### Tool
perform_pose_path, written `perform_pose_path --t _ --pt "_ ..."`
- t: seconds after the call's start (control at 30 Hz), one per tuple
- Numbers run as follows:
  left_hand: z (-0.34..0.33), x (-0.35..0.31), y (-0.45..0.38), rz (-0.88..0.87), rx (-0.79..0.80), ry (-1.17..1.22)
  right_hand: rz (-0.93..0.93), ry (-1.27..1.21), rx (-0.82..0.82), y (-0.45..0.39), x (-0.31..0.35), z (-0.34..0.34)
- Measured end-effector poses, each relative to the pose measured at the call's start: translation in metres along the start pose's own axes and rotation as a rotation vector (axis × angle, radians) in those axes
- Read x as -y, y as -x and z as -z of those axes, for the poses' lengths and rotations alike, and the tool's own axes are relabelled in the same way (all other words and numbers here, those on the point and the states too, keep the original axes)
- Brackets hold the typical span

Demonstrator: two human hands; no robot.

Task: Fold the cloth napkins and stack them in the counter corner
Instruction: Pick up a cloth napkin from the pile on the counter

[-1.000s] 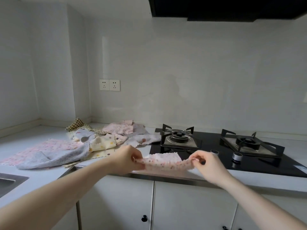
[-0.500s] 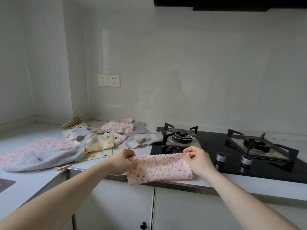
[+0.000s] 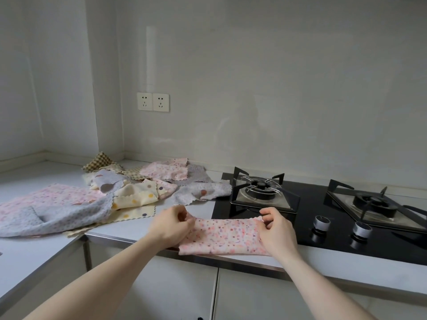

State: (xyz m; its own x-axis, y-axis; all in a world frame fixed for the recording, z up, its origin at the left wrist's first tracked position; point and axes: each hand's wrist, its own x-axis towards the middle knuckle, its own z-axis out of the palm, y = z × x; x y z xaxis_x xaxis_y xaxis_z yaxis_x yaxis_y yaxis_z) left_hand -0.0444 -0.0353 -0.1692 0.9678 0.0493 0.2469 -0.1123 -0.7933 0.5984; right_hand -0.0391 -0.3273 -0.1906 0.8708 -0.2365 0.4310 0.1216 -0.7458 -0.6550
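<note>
While both hands pinch the pink napkin (image 3: pixel 223 235) | loose napkin heap (image 3: pixel 129 192) behind-left | stove knobs (image 3: pixel 322 222) beside right grip (image 3: pixel 276 229)

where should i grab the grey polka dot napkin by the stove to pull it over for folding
Pinch the grey polka dot napkin at its near zigzag edge, coming from the front. That edge looks free on the counter, while its far side tucks under other cloths.
</note>
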Motion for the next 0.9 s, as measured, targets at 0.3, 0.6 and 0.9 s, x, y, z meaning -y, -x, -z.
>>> perform_pose_path --t 0.3,0.6,0.9 --pt "-0.014 0.014 -0.009 -0.037 -0.022 -0.194 -0.108 0.283 0.056 0.001 0.003 0.001" --pt "-0.008 0.013 -0.005 -0.031 0.005 -0.036 -0.118 0.173 0.102 0.004 0.009 0.004" --pt "-0.006 0.017 -0.007 0.006 0.041 0.113 -0.193 -0.05 0.169 -0.016 0.039 0.036"
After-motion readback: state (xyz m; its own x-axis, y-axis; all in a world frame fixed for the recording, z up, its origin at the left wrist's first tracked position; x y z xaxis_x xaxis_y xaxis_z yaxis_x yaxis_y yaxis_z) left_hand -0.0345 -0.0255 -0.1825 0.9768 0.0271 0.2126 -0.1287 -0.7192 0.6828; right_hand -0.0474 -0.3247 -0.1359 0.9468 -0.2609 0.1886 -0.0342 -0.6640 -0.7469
